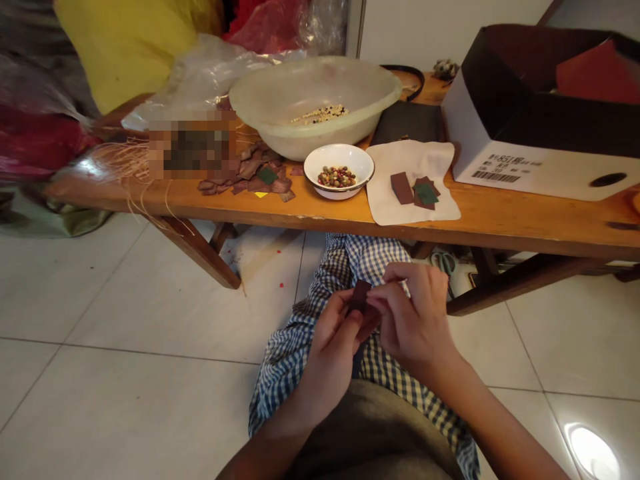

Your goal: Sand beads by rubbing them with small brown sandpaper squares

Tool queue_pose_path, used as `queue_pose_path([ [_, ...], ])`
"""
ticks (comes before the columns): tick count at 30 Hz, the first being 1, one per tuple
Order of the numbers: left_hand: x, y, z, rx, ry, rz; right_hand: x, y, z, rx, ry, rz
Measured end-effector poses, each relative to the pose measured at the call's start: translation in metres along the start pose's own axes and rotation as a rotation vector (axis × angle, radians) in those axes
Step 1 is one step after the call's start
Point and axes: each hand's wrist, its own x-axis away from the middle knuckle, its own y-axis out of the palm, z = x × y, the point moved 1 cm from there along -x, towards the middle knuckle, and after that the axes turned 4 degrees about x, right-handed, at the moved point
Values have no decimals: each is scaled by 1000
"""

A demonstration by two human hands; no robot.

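Looking down from the head cam: tiled floor [125, 300], low wooden bench [320, 213] across the view, checked cloth [300, 333] over the lap. Black-lined box [545, 113] with barcode label sits at the bench's right end, probably parked there to stay out of the work area. Plastic basin [315, 87] holds a thin layer of mixed seeds [320, 113]. White bowl [339, 157] in front of it holds beans [337, 177]; both seem placed within reach of the seat. White sheet [385, 193] carries brown squares [403, 188] and a green square [426, 193], apparently kept apart from the loose brown scraps [245, 177] on the left. Raffia strands [120, 160] hang off the bench edge; a blurred patch hides what lies beside them.

Main action is over the lap, below the bench. Left hand [333, 363] pinches a small dark brown piece [360, 297] between thumb and fingers. Right hand [413, 317] closes on the piece's other side, fingers curled, pinching something thin and pale [404, 288]; too small to identify. Grip looks set for fine work.
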Motion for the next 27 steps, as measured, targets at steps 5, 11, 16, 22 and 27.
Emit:
queue_pose_path([
  [5, -2, -2, -2, 45, -7, 4, 1, 2, 3, -28, 1, -29],
  [11, -4, -3, -3, 112, -17, 5, 5, 3, 2, -49, 4, -46],
  [16, -4, -1, -1, 129, -8, 19, 5, 5, 5, -44, 7, -54],
  [22, -2, 4, 7, 181, -28, -9, 1, -3, 19, -575, 371, 35],
  [27, -4, -3, 9, 203, 5, 12, -2, -13, -1, -1767, 790, -106],
])
